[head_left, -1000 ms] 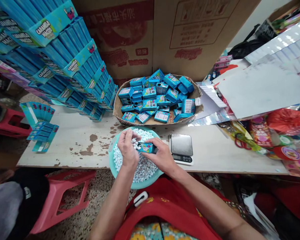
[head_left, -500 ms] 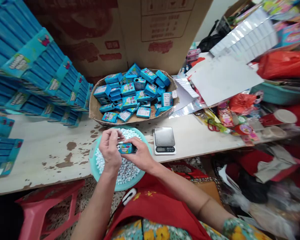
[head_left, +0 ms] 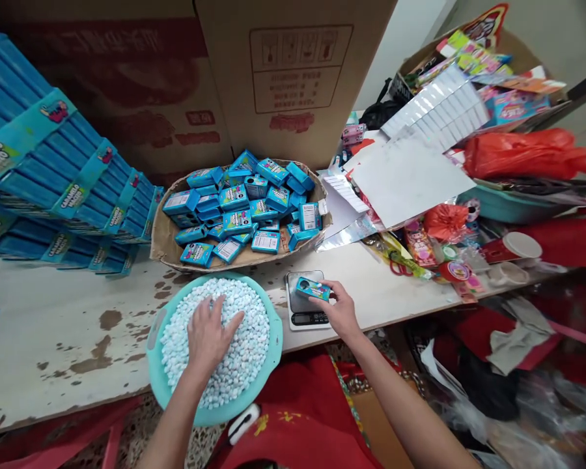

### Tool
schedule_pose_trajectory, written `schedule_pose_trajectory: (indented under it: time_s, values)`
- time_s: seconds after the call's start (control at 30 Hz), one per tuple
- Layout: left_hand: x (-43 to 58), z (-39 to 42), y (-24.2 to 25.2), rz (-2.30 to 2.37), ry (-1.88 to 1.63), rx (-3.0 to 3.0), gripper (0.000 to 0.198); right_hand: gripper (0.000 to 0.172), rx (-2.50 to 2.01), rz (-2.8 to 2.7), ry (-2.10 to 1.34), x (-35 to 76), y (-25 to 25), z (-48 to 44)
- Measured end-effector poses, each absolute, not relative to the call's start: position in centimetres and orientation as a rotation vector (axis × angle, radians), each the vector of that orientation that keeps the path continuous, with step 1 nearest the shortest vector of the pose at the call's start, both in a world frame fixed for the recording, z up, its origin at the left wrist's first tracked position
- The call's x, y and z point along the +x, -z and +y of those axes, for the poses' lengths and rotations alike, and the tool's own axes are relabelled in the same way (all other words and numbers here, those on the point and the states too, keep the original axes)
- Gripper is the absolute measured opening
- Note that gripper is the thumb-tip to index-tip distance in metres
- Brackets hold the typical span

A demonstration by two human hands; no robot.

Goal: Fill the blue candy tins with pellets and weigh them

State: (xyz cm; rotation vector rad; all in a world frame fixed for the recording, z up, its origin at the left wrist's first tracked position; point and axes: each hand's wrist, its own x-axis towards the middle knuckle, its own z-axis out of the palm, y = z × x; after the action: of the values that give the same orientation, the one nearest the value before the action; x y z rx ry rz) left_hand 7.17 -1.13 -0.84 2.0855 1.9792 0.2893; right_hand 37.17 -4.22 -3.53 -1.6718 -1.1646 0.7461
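Observation:
My right hand (head_left: 340, 309) grips a small blue candy box (head_left: 312, 288) by its right end, over the plate of a digital scale (head_left: 308, 318). Whether the box rests on the plate I cannot tell. A round dark opening shows at the box's left end, and small white pieces lie on its side. With fingers spread, my left hand (head_left: 209, 335) lies on the small white candies (head_left: 247, 332) that fill a turquoise basin (head_left: 276, 326). Behind the basin, a cut-down cardboard box (head_left: 163, 251) holds many more blue candy boxes (head_left: 236, 221).
Stacked blue display cartons (head_left: 73, 189) rise at the left. A large cardboard carton (head_left: 283, 85) stands behind. To the right lie a white sheet (head_left: 410, 182), red plastic bags (head_left: 527, 153) and a red cup (head_left: 508, 247). A pink stool (head_left: 114, 443) is below the table.
My right hand has carried the candy box from above the basin rightward to the scale. My left hand has let go of the box area and spread on the candies. The view has shifted.

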Motion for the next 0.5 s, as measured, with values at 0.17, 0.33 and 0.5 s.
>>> schedule_pose_trajectory:
  time_s: [0.17, 0.33, 0.5]
  values:
    - [8.8, -1.7, 1.1, 2.094, -0.012, 2.233, 0.059, 0.050, -1.742, -1.231, -0.752, 38.7, 5.8, -3.9]
    - [8.8, -1.5, 1.5, 2.094, -0.001, 2.313, 0.046, 0.051, -1.692, -1.400, -0.416, 40.4, -0.1, 1.6]
    - [7.8, -0.8, 3.5, 1.974, -0.190, 2.431, 0.033, 0.051, -1.786, -2.218, -0.436, 40.0, -3.2, 14.5]
